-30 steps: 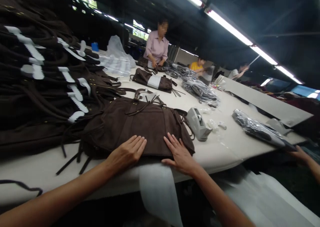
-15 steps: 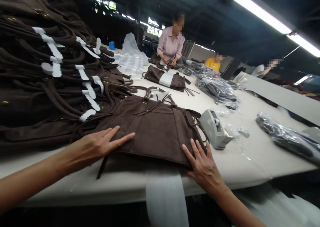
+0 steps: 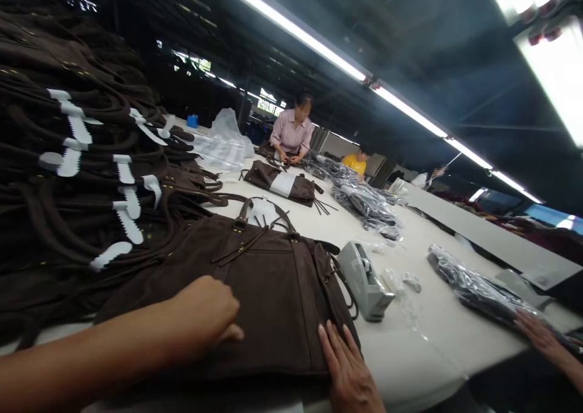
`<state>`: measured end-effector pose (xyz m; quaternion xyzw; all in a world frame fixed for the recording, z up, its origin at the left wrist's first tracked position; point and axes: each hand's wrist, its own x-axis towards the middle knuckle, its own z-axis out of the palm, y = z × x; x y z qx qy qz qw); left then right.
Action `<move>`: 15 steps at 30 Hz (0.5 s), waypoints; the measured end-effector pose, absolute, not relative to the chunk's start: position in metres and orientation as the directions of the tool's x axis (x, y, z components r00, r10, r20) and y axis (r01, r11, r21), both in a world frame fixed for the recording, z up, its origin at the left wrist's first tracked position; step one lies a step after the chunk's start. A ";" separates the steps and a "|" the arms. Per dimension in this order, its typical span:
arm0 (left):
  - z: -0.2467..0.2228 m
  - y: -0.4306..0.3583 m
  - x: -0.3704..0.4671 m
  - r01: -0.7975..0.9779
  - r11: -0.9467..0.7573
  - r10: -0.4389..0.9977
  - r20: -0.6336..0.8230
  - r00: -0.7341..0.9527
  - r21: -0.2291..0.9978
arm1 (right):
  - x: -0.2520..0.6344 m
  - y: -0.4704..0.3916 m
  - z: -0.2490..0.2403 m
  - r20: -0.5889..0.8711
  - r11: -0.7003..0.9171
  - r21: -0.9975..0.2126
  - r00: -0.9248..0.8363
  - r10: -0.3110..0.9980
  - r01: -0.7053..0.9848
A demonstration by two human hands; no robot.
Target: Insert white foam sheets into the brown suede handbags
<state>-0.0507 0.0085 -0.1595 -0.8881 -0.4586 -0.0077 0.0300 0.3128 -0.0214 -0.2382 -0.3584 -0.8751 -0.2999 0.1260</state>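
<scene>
Your L hand [image 3: 212, 310], spread on the brown bag [image 3: 268, 291] a sec ago, is now balled over its front, contact unclear. Your R hand [image 3: 350, 370] lies flat, fingers extended, nr its lower R corner, prob. steadying it on the tabletop [image 3: 396, 346] beside the tape dispenser [image 3: 364, 288].

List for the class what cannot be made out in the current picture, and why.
All in the head view:
Left hand: whether it pinches the brown bag is hidden by the back of the hand.
Right hand: its forearm is cut off by the bottom edge.
Brown bag: its underside is hidden by its own body.
Co-worker's hand: the body is cut off by the right edge.
</scene>
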 end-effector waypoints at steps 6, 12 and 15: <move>-0.193 0.035 0.005 0.772 -0.621 0.773 0.267 0.576 0.136 | 0.342 -0.012 -0.247 0.355 0.607 0.575 -0.836 0.418 0.548; -0.232 0.032 -0.006 0.796 -0.577 0.802 0.307 0.512 0.180 | 0.289 0.072 -0.121 -0.088 0.811 0.099 -0.806 0.585 0.577; -0.239 0.036 -0.009 0.793 -0.604 0.742 0.418 0.524 0.077 | 0.208 0.174 -0.092 0.064 0.600 -0.247 -0.605 0.793 0.761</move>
